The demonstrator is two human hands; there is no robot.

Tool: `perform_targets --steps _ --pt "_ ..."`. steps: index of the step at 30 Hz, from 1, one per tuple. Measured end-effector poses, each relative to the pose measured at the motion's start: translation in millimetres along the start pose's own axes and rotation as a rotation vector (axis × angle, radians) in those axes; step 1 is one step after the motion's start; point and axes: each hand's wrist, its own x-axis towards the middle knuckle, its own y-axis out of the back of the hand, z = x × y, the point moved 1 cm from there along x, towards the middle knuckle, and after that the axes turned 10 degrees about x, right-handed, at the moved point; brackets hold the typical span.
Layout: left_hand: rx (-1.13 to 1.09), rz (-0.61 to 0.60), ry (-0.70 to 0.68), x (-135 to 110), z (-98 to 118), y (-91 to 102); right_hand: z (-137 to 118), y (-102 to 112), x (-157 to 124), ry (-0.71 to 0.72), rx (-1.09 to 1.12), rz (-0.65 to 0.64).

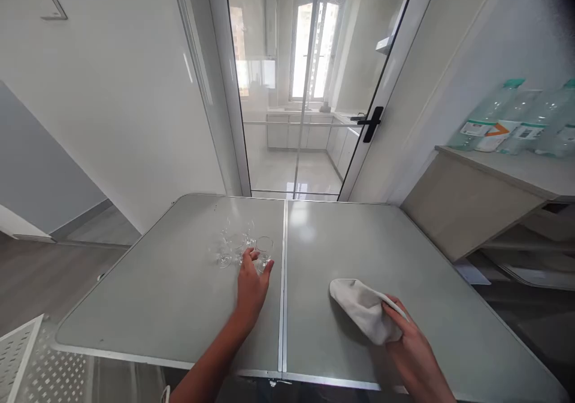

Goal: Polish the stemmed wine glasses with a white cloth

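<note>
Several small clear glasses stand close together on the left half of a grey-green folding table. My left hand reaches in at their near right side, thumb and fingers apart. Between thumb and forefinger is the nearest glass, upright; whether the fingertips touch it is hard to make out. Over the right half, my right hand is closed on a white cloth, pinched at its right edge between thumb and fingers. The cloth hangs bunched toward the left, slightly above the tabletop.
A metal seam divides the folding table. Behind it is a glazed door with a black handle. Plastic bottles stand on a shelf at right. A white perforated rack sits at lower left.
</note>
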Motion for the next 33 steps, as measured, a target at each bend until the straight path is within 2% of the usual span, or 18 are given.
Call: perform_targets --steps 2,6,8,11,14,17,20,24,27,30,33 --pt "-0.005 0.006 -0.012 9.6 -2.4 -9.5 3.7 -7.2 3.0 -0.009 0.026 -0.053" --pt "-0.060 0.023 -0.098 25.9 -1.3 -30.9 9.4 -25.6 20.9 -0.006 0.072 -0.035" --pt "-0.111 0.004 -0.203 33.2 5.1 -42.1 12.6 -45.4 34.9 0.082 0.066 -0.016" --pt "-0.126 -0.049 -0.405 42.4 16.9 -57.8 18.5 -88.4 58.0 0.347 -0.037 -0.004" --pt "0.000 -0.018 -0.556 47.1 21.0 -68.4 28.9 -130.4 80.9 0.529 -0.237 -0.139" --pt "0.124 0.074 -0.599 48.0 14.9 -72.3 41.1 -153.0 100.9 0.672 -0.468 -0.396" --pt "0.193 0.089 -0.610 48.6 6.9 -73.0 48.1 -155.3 116.8 0.669 -0.613 -0.623" --pt "0.227 0.073 -0.662 48.9 5.5 -72.3 45.6 -146.7 127.4 0.593 -0.642 -0.874" --pt "0.228 0.080 -0.717 47.4 8.5 -71.6 39.9 -140.1 127.7 0.544 -0.704 -1.016" --pt "0.236 0.083 -0.721 45.7 9.2 -72.9 33.0 -135.3 125.9 0.471 -0.644 -0.987" --pt "0.249 0.049 -0.737 44.0 7.8 -76.8 28.8 -131.5 124.4 0.345 -0.461 -0.790"
